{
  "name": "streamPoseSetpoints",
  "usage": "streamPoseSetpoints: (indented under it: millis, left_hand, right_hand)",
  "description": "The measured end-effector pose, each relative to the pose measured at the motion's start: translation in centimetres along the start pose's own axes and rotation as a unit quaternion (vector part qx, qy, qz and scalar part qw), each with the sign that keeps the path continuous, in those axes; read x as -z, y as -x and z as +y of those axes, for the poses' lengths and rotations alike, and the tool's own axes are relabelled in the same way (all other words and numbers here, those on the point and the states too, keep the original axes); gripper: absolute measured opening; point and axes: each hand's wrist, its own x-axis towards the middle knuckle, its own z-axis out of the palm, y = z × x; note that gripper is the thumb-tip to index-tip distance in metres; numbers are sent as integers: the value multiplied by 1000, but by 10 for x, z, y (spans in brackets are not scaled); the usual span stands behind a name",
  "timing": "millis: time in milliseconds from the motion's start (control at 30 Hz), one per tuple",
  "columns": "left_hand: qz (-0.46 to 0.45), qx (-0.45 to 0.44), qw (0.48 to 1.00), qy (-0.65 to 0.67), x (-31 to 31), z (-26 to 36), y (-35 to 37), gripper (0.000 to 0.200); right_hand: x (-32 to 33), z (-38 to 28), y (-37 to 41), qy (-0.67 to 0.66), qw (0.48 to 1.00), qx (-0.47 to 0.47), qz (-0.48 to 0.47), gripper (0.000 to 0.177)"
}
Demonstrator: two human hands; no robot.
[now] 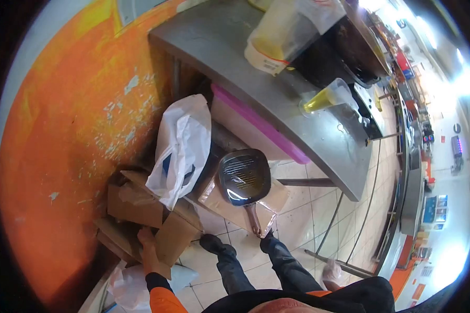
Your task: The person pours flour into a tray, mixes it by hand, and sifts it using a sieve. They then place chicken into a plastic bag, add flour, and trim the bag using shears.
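My left hand (147,241) is at the open cardboard box (177,237) on the lower left, its fingers closed at the edge of a flap and partly hidden. My right hand (332,273) hangs low on the right, in what looks like a clear plastic glove; its fingers are too blurred to make out. A white plastic bag (185,135) stands at the back of the box. Beside them, a square grill pan (244,176) with oily liquid in it rests on a flat piece of cardboard (278,201), its handle toward my feet.
A steel table (219,49) rises above, bearing a plastic container of yellow liquid (277,39), a tilted-looking clear cup (326,97) and a large dark pot (344,49). Beneath it is a pink-lidded bin (261,122). An orange wall (62,172) bounds the left.
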Motion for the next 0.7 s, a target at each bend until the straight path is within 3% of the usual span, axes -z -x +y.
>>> streamPoseSetpoints:
  millis: [33,100,167,200,267,400,433,500,567,600,667,700]
  left_hand:
    - [1,4,1000,-2,8,0,6,15]
    - [7,7,1000,-14,19,-2,7,16]
    - [46,-5,998,44,45,-8,27,24]
    - [81,-15,991,105,66,-12,39,33]
    - [98,8,992,81,109,-11,62,27]
    - [92,46,990,97,167,-25,104,25]
    - [66,62,993,80,227,-4,133,27]
    - [83,41,996,1,215,-21,149,21]
    - [66,7,998,-13,286,16,202,20]
    - [34,41,998,-30,316,41,222,20]
    - [10,-39,987,-158,302,51,239,20]
    - [-3,-82,983,-162,309,71,252,19]
  right_hand:
    - [-12,-13,-16,-81,966,158,189,31]
    - [55,-91,0,-116,886,310,323,34]
    - [109,-125,-6,-85,789,478,376,40]
    - [133,-135,-6,-94,790,473,378,40]
    - [167,-143,-5,-163,779,424,431,44]
    - [158,-104,-21,-293,806,316,406,46]
    - [135,-85,-25,-296,831,298,364,50]
    - [108,-56,-12,-313,851,270,325,53]
    - [92,-37,10,-241,925,175,238,52]
    - [84,-29,17,-257,922,160,241,52]
    - [66,-10,29,-321,896,256,169,53]
    - [56,-3,29,-336,896,233,175,53]
